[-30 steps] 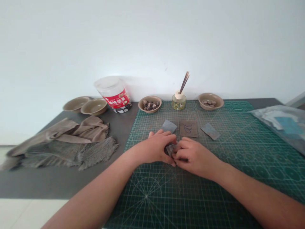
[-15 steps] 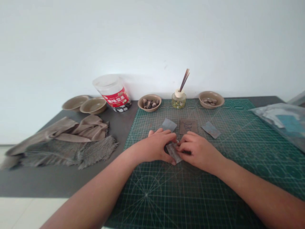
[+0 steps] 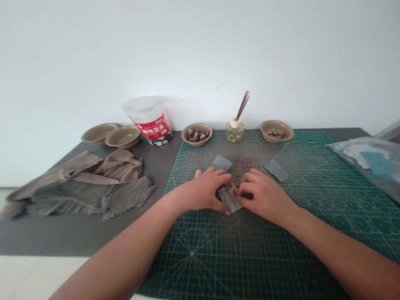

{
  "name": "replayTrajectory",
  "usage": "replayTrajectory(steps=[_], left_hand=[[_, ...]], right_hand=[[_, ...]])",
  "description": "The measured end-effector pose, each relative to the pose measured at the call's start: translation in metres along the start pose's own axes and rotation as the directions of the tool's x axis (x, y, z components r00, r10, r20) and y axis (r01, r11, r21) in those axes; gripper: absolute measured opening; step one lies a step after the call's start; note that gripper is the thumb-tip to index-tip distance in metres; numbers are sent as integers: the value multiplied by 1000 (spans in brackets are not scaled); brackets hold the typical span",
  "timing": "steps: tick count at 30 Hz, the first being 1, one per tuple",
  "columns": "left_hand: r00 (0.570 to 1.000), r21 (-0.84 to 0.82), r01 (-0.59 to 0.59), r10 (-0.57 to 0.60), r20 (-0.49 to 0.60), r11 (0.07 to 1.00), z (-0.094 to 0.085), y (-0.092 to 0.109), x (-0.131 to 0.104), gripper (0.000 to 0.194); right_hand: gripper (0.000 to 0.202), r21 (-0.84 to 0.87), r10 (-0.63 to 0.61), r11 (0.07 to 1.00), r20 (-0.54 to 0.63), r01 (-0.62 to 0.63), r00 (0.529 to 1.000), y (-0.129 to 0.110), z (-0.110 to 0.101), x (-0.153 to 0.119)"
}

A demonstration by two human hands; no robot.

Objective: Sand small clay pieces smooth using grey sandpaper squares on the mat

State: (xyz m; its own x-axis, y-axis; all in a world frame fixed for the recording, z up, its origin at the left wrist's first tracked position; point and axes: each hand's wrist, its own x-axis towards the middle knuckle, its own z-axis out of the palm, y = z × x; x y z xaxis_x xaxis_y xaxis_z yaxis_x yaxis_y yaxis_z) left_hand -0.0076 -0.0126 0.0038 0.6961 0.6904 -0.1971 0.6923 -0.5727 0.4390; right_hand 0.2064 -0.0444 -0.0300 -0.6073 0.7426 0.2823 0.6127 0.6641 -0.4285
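A small grey sheet (image 3: 230,197), which looks like a piece of sandpaper, lies on the green cutting mat (image 3: 218,258). My left hand (image 3: 208,189) curves around its left side, with thumb and forefinger pressing on its near and far edges. At its right edge my right hand (image 3: 261,193) is closed in a pinch; whatever the fingertips hold is hidden. Just beyond the hands lie a grey piece (image 3: 222,163), a brown square (image 3: 246,166) with dark handwriting and another grey piece (image 3: 276,170).
Toward the wall stand a bowl of small stones (image 3: 196,141), a reed diffuser (image 3: 235,131) and a bowl with flat brown pieces (image 3: 277,124). Leftward are a plastic tub (image 3: 153,125), two bowls (image 3: 123,142) and a crumpled cloth (image 3: 93,179). A plastic bag (image 3: 371,154) lies right.
My right hand has shifted slightly right along the grey sheet, so more of its surface shows. My left hand stays in place.
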Motion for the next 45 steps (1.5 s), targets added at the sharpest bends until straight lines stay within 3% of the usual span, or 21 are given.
replayTrajectory(steps=[4,7,11,18,32,37,45], left_hand=[[1000,3,14,-14,15,1000,-1,1,0,52],[1000,3,17,-17,8,1000,-1,1,1,52],[1000,1,11,-11,6,1000,0,0,0,50],[1000,1,-2,2,-10,1000,2,-1,0,54],[1000,-12,-4,3,-25,1000,4,-3,-1,46],[1000,-3,-6,6,-9,1000,2,-2,-1,47],[1000,3,-6,6,-10,1000,3,-2,0,47]], right_hand=[[12,50,-95,994,46,93,994,1,0,0],[10,-3,-25,1000,5,25,1000,0,-1,0],[11,68,-95,993,31,92,995,0,0,0],[6,46,-20,999,-21,21,1000,5,5,3],[10,127,-87,989,87,75,992,2,-3,1],[11,45,-47,998,4,46,999,2,-3,0],[13,84,-140,987,64,134,988,5,-5,1]])
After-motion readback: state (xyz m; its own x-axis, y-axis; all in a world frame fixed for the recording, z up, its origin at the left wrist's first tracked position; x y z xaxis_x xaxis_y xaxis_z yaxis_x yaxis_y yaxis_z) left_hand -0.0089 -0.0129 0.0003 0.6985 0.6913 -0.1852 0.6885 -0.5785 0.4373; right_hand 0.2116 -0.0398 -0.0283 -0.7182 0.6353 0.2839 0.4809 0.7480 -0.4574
